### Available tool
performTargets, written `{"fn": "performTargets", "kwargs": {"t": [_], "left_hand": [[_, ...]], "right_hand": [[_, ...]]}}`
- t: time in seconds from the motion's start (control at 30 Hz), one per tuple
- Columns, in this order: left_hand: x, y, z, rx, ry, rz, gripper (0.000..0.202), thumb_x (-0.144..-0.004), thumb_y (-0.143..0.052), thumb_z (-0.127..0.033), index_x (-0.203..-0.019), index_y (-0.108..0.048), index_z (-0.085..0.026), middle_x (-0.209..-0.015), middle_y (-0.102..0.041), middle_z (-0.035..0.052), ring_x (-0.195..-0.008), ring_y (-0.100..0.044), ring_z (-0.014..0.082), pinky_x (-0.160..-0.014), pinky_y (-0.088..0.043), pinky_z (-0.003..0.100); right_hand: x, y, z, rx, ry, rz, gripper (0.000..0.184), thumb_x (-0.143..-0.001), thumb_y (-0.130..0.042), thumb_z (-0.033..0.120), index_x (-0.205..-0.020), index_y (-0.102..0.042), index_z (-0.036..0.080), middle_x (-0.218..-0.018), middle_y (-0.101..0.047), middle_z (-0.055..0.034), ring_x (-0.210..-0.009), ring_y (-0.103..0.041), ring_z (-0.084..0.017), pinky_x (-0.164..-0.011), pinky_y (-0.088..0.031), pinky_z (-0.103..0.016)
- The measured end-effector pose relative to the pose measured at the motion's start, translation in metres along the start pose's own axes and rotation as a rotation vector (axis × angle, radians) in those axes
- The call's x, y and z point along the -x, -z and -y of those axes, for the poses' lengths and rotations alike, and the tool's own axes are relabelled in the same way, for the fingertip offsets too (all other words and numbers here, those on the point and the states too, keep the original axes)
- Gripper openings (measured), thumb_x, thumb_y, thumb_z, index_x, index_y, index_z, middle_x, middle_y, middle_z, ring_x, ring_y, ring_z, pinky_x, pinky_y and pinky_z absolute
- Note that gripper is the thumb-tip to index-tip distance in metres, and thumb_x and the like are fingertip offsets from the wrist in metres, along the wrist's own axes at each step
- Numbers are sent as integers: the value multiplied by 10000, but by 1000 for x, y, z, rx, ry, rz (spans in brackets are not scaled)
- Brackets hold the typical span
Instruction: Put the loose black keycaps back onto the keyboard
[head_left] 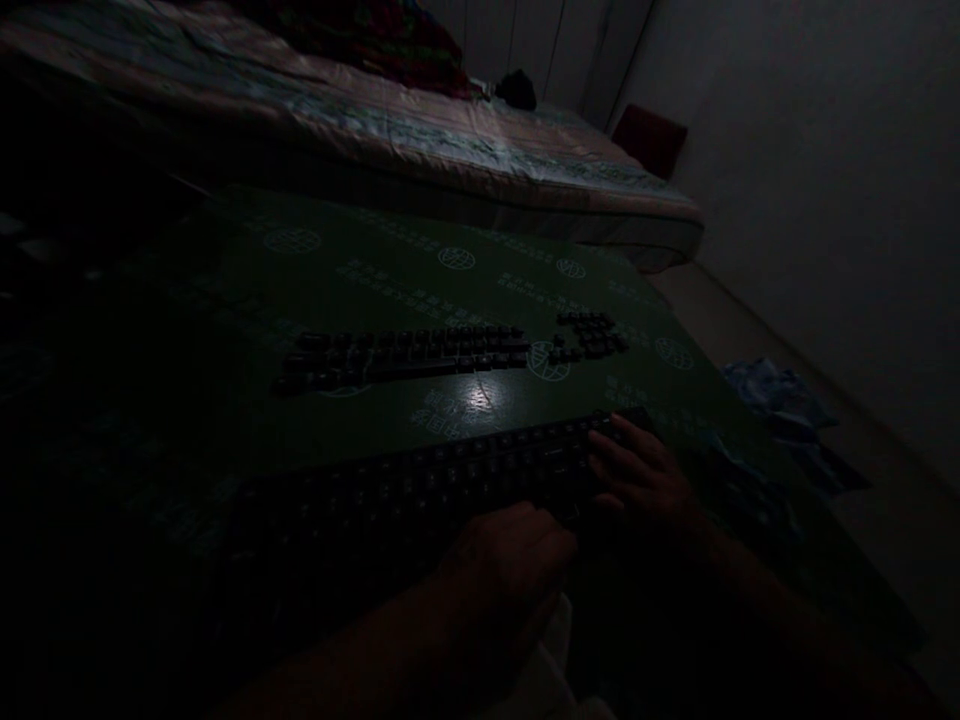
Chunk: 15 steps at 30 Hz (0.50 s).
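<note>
Very dark shot, near-left corner mostly lost. Keyboard [420, 480] lies on the near part of the green printed surface [375, 425], long side running left to right, right end slightly farther off than the left. Right hand [637, 470] is at the keyboard's right end: fingers extended over the keys, slightly apart, not clamped on anything visible. Left hand [517, 550] is at the near edge, right of the keyboard's middle, just left of and nearer than the right hand. Its fingers are curled in together; can't tell if they pinch anything or touch the keys. White cloth [555, 645] shows right under the left hand; can't tell if it's gripped. Beyond the keyboard, well apart from it, loose keycaps [412, 352] sit in rows, with a smaller keycap cluster [596, 335] to their right. Far side: bed [360, 130] with patterned cover, dark red blanket [382, 45] and a black item [517, 90] on top. Far right: dark red object [651, 140] by the wall [817, 160]. Right: bluish fabric [780, 395] on the floor.
</note>
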<state>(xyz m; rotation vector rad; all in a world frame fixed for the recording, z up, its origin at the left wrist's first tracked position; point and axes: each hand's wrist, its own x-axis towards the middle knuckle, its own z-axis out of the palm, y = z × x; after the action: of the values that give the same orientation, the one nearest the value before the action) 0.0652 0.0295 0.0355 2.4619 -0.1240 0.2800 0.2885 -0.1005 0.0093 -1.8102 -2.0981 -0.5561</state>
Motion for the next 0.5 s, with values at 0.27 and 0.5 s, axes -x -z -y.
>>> {"fn": "performTargets", "kwargs": {"t": [0.27,0.5], "left_hand": [[0,3,-3,19,28,-18,165,-806,-466,-84,-934,-503,-182,-902,-606,39,-797,-538,163,-673,-450,261],[0,-23,14,13,-53,-122,106,-811,-479,-113,-884,-506,-184,-841,-604,25,-717,-524,139,-598,-425,227]], "right_hand": [[0,14,-15,-124,-189,-113,314,-907,-513,258,-1205,-586,196,-1284,-583,-138,-1315,-421,-292,-977,-476,-513],[-25,2,-71,-161,-264,-200,172,-888,-532,276,-957,-683,233,-1001,-695,-84,-983,-655,-229,-830,-563,-412]]}}
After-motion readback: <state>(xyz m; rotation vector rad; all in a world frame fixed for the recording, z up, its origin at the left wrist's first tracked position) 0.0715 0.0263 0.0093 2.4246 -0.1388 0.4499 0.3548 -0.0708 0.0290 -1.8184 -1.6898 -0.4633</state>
